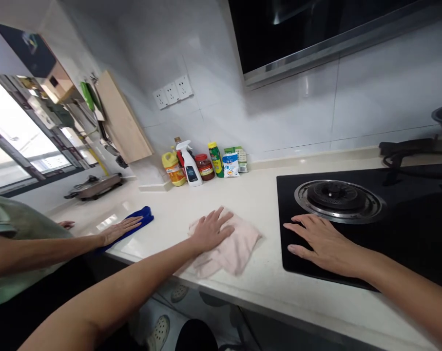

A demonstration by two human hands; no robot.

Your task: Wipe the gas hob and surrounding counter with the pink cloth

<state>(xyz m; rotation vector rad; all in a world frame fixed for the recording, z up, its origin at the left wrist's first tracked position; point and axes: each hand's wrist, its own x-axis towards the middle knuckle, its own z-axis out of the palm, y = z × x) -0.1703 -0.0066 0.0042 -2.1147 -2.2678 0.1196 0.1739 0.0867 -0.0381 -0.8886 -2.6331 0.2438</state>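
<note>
A pale pink cloth (239, 246) lies spread on the white countertop (259, 195). My left hand (212, 231) presses flat on it, fingers stretched out; the cloth and hand look slightly blurred. Over the left edge of the black gas cooktop (407, 253) is my right hand (321, 243), fingers spread, with nothing in it. A round burner (334, 195) sits just beyond its fingertips. Whether the right palm touches the glass is hard to tell.
At left a co-worker's hand (124, 229) lies on a blue cloth (145, 216). Along the wall stand a yellow jug (174, 170), a white spray bottle (191, 168), a jar (205, 168) and a green bottle (216, 161). A range hood (316, 48) hangs above.
</note>
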